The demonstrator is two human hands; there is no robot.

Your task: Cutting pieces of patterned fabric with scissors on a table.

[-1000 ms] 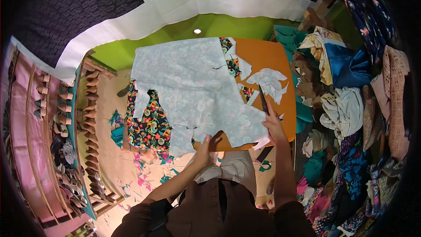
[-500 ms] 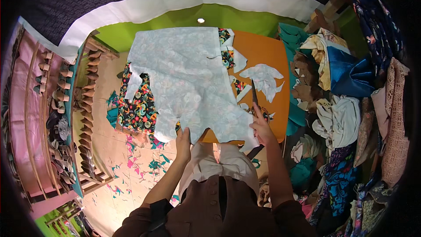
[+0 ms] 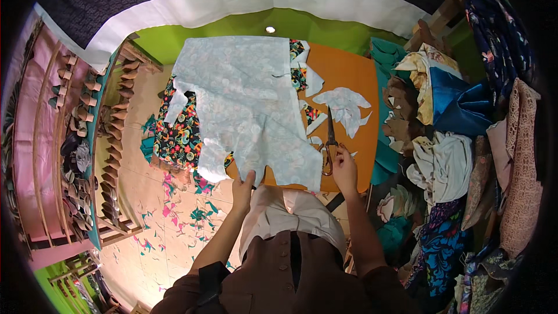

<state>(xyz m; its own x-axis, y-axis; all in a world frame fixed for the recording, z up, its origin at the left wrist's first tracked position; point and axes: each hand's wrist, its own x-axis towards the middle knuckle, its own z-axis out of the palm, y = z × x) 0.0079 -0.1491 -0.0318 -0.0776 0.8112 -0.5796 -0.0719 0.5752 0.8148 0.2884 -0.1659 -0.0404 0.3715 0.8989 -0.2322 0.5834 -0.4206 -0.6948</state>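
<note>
A large piece of cloth, pale on its upturned side, covers much of the orange table. Its near edge is cut in curves and points. My left hand is closed on that edge, with a small dark tip I cannot make out showing beside the fingers. To the right, scissors lie along the table with their blades pointing away from me. My right hand has its fingers on the scissors' brown handles. Beyond the blades rests a stack of pale cut pieces.
Black floral cloth shows under the left side. Cut floral pieces lie at the far right. Colourful scraps litter the floor. Shoe forms line a left rack. Heaped fabrics crowd the right side.
My right hand has lowered the scissors onto the table, away from the cloth's right edge. That near right corner has dropped flatter and shifted left. My left hand stays on the near edge.
</note>
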